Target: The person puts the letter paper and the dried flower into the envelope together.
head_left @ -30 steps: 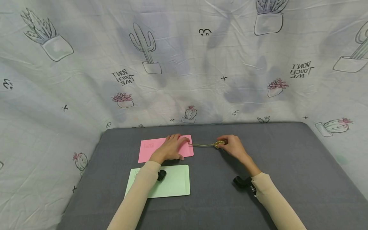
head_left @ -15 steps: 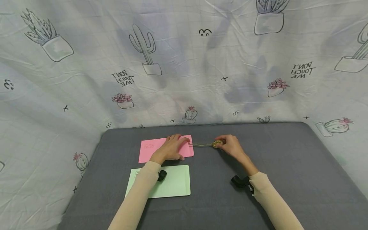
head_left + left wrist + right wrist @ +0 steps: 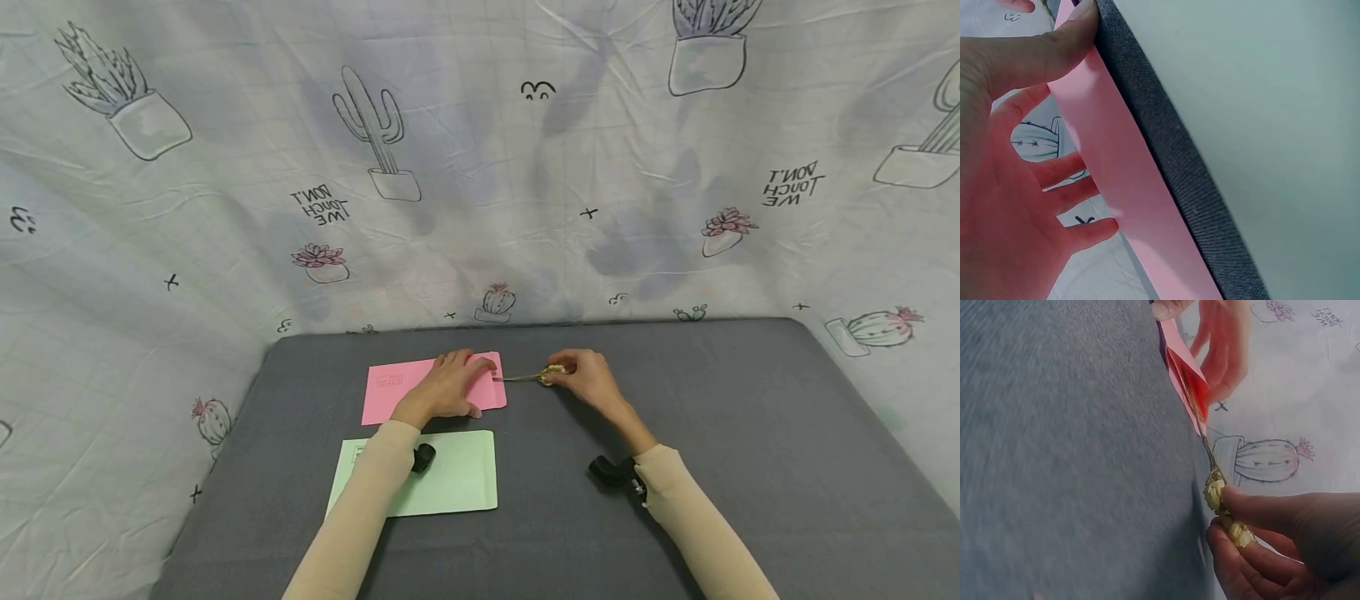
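Note:
A pink envelope [image 3: 397, 383] lies flat near the table's far edge. My left hand [image 3: 442, 387] rests spread across its right part, thumb by the near edge. In the left wrist view the fingers [image 3: 1063, 200] look fairly straight and apart. The envelope's right end gapes, as the mouth [image 3: 1192, 384] shows in the right wrist view. Just right of it, my right hand [image 3: 588, 379] pinches a dried yellowish flower sprig [image 3: 1215, 492] by its blossoms, between thumb and fingers. The sprig's thin stem [image 3: 521, 378] runs left into the mouth, its tip hidden inside.
A pale green envelope [image 3: 450, 483] lies nearer to me, partly under my left forearm. Grey cloth covers the table [image 3: 720, 417]. A white curtain [image 3: 480, 167] printed with cacti hangs behind the far edge. Each wrist carries a black camera mount [image 3: 611, 472].
My right hand has moved left with the flower sprig, so less stem shows outside the pink envelope. The left hand and both envelopes have stayed in place.

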`<act>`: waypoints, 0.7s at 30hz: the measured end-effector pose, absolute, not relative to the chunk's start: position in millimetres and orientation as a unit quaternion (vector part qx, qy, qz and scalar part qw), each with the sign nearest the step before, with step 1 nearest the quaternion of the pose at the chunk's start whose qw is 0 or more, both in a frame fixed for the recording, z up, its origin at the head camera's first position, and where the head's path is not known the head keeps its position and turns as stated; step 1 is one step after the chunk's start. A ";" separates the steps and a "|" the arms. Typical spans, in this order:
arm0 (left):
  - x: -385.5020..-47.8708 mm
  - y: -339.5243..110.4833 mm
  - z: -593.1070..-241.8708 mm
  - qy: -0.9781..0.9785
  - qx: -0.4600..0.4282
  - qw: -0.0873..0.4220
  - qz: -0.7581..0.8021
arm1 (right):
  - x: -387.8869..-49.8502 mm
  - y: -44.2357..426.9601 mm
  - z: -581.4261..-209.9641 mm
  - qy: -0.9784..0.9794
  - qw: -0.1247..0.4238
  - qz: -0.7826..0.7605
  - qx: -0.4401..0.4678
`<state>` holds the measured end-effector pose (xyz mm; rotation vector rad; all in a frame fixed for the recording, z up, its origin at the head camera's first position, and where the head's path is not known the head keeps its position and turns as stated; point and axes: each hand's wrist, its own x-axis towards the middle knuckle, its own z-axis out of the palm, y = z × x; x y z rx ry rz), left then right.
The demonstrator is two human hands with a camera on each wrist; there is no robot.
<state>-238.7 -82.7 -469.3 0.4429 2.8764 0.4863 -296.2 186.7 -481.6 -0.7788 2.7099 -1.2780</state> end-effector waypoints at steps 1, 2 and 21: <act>-238.6 -82.9 -469.2 0.970 0.149 0.096 0.165 | -296.2 184.7 -481.8 0.875 0.023 -0.416 -0.247; -238.8 -83.0 -469.5 0.970 0.148 0.096 0.165 | -296.1 182.8 -481.8 0.874 0.023 -0.421 -0.242; -241.8 -83.6 -468.8 0.971 0.153 0.097 0.159 | -294.9 166.3 -480.8 0.867 0.040 -0.442 -0.226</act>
